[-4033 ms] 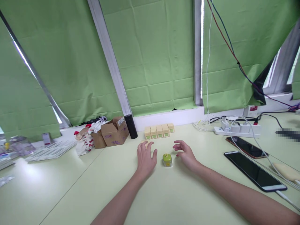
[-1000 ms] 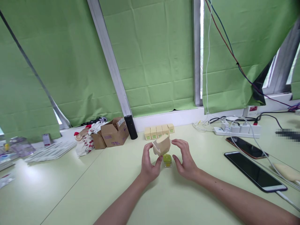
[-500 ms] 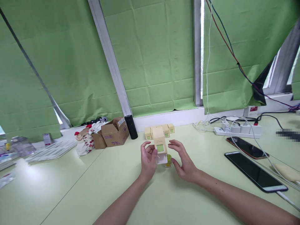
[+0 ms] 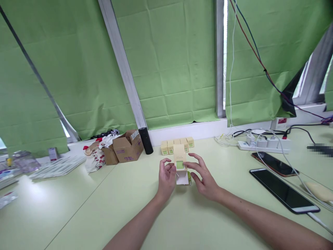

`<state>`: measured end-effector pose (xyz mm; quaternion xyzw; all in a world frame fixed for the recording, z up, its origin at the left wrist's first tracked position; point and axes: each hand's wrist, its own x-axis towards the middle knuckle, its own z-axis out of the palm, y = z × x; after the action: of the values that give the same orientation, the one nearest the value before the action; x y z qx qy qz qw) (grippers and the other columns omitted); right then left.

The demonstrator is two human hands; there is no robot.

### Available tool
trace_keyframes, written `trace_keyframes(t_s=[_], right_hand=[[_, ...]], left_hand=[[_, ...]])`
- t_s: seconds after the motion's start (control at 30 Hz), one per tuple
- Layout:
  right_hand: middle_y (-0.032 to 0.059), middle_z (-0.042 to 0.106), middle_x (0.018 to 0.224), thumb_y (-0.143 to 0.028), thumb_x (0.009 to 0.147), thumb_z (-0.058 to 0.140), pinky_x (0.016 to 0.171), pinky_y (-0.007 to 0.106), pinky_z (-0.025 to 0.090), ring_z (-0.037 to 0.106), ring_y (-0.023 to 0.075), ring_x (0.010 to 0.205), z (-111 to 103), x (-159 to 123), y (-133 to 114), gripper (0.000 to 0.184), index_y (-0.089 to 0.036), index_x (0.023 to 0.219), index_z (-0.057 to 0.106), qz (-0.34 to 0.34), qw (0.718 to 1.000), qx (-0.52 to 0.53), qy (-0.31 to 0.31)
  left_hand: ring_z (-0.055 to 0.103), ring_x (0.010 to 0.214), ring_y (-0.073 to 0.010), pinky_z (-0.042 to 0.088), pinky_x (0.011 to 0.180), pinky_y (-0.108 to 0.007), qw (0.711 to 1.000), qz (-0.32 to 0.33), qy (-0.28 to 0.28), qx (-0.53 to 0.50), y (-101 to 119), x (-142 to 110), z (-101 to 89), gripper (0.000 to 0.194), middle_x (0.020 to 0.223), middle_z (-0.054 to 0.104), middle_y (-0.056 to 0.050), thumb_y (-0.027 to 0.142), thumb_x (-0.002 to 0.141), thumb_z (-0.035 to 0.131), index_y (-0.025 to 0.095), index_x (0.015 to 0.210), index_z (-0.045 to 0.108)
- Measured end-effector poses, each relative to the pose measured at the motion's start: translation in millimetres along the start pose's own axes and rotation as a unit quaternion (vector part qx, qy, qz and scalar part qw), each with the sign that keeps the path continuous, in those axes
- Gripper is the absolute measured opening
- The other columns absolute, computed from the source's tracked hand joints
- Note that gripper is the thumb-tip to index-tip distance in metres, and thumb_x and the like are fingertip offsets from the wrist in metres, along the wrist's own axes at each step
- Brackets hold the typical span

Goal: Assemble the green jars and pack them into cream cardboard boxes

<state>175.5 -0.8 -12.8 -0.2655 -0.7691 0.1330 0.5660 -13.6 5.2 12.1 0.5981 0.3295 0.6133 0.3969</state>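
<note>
A small cream cardboard box [image 4: 180, 154] with a green label is held in my left hand [image 4: 166, 180], its thumb and fingers closed on the left side. The box stands upright with a white flap [image 4: 182, 179] hanging open at its lower end. Behind the flap's right edge shows a small clear container with something green [image 4: 189, 177] in it, partly hidden. My right hand [image 4: 204, 177] is beside the box with its fingers spread. One fingertip meets the box's right edge, and the thumb is close to the clear container.
Several matching small boxes [image 4: 164, 148] stand in a row near the wall. Left of them are a black cylinder [image 4: 146, 141], an opened brown carton [image 4: 128, 149] and a cloth bag [image 4: 95, 160]. At right lie two phones [image 4: 283, 190], a power strip [image 4: 264, 147] and loose cables.
My left hand has shifted the box slightly right, so its flap covers more of the clear container. My right fingers have come in to the box's edge.
</note>
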Motion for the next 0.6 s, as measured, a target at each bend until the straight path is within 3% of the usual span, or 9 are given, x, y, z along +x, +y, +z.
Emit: trace_keyframes(t_s=[0.2, 0.37, 0.5, 0.6], right_hand=[[0.0109, 0.034, 0.158, -0.013, 0.103, 0.041, 0.106, 0.049, 0.062, 0.053, 0.0269, 0.141, 0.2, 1.5, -2.7, 0.048, -0.035, 0.144, 0.057, 0.012, 0.998, 0.06, 0.0], [0.0125, 0.042, 0.151, -0.023, 0.105, 0.047, 0.104, 0.047, 0.063, 0.052, 0.029, 0.142, -1.3, 3.7, -4.2, 0.038, -0.033, 0.139, 0.062, 0.029, 0.996, 0.082, 0.031], [0.0124, 0.042, 0.148, -0.027, 0.105, 0.05, 0.101, 0.045, 0.063, 0.058, 0.0281, 0.136, -2.8, 5.4, -3.3, 0.033, -0.032, 0.135, 0.064, 0.047, 0.992, 0.107, 0.046], [0.0123, 0.04, 0.149, -0.028, 0.105, 0.051, 0.101, 0.045, 0.063, 0.06, 0.0277, 0.133, -2.8, 5.8, -2.8, 0.033, -0.032, 0.135, 0.064, 0.052, 0.991, 0.111, 0.046]], left_hand=[[0.065, 0.068, -0.0157, 0.047, 0.063, -0.026, 1.0, 0.005, -0.008, 0.018, -4.2, -0.6, -1.5, 0.051, 0.084, 0.072, 0.0, 0.066, 0.092, 0.065, 0.027, 0.115, 0.044], [0.068, 0.101, -0.0213, 0.055, 0.086, -0.036, 0.994, 0.07, -0.026, 0.074, -8.6, 0.1, -7.1, 0.041, 0.119, 0.069, -0.01, 0.058, 0.102, 0.054, 0.027, 0.128, 0.046], [0.065, 0.109, -0.0226, 0.057, 0.09, -0.04, 0.977, 0.15, -0.048, 0.146, -6.7, -0.8, -10.6, 0.044, 0.151, 0.047, -0.015, 0.047, 0.102, 0.057, 0.031, 0.142, 0.048], [0.059, 0.127, -0.0292, 0.059, 0.092, -0.043, 0.965, 0.179, -0.085, 0.17, -4.1, -2.9, -10.9, 0.042, 0.157, 0.038, -0.015, 0.04, 0.1, 0.061, 0.031, 0.14, 0.054]])
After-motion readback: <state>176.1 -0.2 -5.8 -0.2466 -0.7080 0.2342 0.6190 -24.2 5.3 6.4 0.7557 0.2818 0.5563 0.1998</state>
